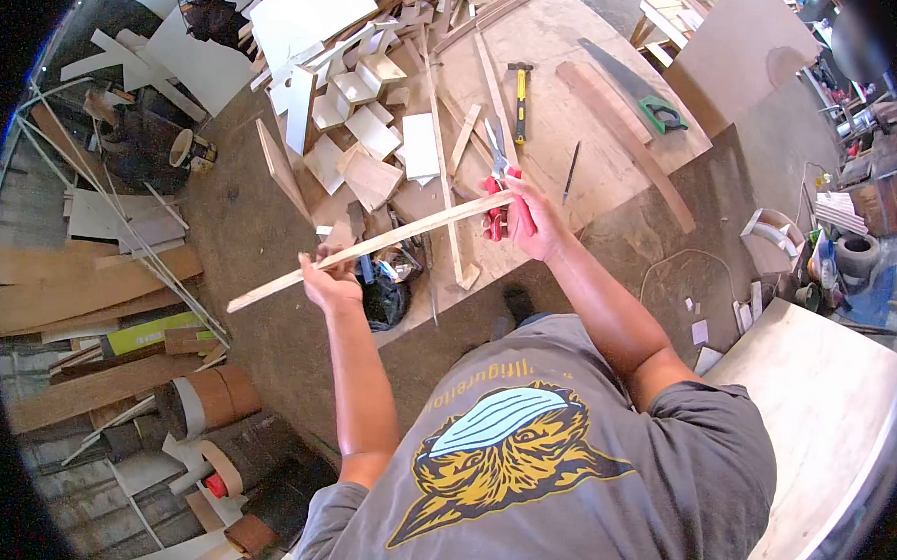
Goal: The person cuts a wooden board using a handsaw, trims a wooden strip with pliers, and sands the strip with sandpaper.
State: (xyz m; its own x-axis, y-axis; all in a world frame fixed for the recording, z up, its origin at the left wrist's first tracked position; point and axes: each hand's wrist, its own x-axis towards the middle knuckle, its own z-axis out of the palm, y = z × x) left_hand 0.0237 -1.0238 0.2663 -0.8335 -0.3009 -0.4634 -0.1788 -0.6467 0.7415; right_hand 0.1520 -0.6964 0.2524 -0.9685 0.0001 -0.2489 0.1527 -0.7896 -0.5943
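Note:
A thin pale wooden strip [390, 237] slants in front of me, its free end out to the left. My left hand [334, 281] is closed around it near that end, the fingers partly behind the wood. At the other end, my right hand [533, 222] grips red-handled snips [498, 160], blades pointing away from me. The strip's right end lies against the same hand, by the thumb. Just beyond the snips, a yellow-and-black hammer [521, 103] and a dark pencil [571, 170] lie on the plywood table [593, 176].
A green-handled saw [662, 114] and a long brown board [630, 138] lie on the table's right. Wood offcuts [370, 136] pile up at its left, near a black bag [386, 299]. Boards and rolls crowd the left floor. A person [210, 4] is at the far left.

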